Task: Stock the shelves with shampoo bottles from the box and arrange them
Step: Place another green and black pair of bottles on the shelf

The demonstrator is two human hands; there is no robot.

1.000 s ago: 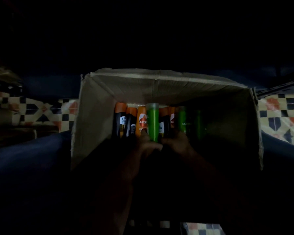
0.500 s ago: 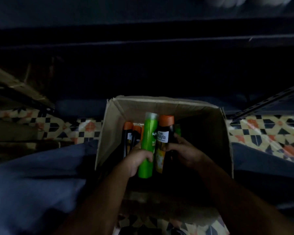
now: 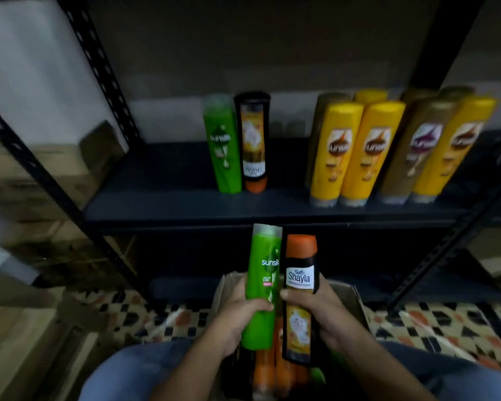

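While your left hand (image 3: 240,316) grips the green bottle (image 3: 262,287) and your right hand (image 3: 320,309) the black Shayla bottle (image 3: 300,299) above the box (image 3: 356,299), lift both to the shelf (image 3: 171,198), setting each upright beside its twin, labels forward.

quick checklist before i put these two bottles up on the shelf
1. Left hand grips the green Sunsilk bottle: ok.
2. Right hand grips the Safi Shayla bottle: ok.
3. Both bottles lifted above the cardboard box: ok.
4. Bare space on the shelf left of the standing green bottle and black bottle: ok.
5. Caps closed tight: cannot tell.
6. Yellow bottles stand apart from the placing spot: ok.
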